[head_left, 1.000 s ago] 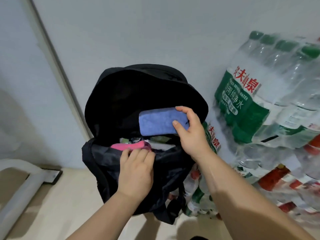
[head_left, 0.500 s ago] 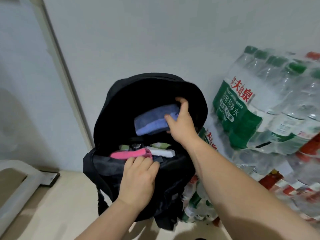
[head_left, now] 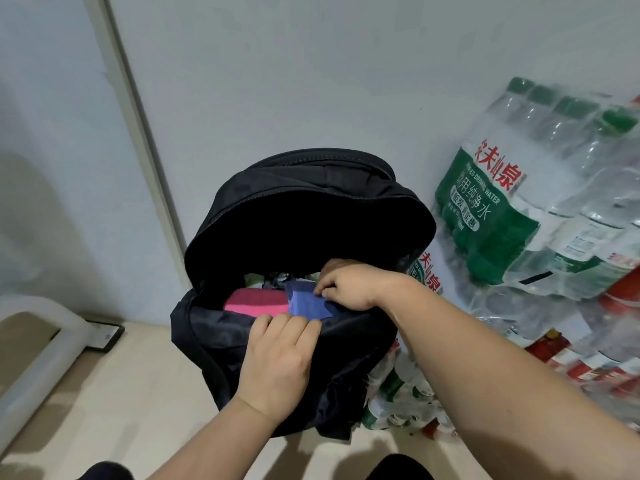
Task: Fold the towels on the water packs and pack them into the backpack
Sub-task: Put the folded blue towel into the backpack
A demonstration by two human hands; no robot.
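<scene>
A black backpack [head_left: 311, 216] stands open on the floor against the wall. Inside its mouth lie a folded pink towel [head_left: 256, 301] on the left and a folded blue towel [head_left: 308, 301] on the right. My right hand [head_left: 349, 287] reaches into the opening, its curled fingers pinching the blue towel's right end. My left hand [head_left: 280, 358] grips the backpack's front rim and holds it open. Other small items sit deeper in the bag, mostly hidden.
Shrink-wrapped water bottle packs [head_left: 540, 209] with green labels are stacked against the wall right of the backpack, with red-labelled packs [head_left: 588, 358] lower down. A white curved frame [head_left: 41, 358] lies on the beige floor at the left. A door frame strip [head_left: 138, 133] runs up the wall.
My right hand has lowered the blue towel from the upper part of the opening down into the backpack beside the pink towel. My left hand has kept its hold on the rim.
</scene>
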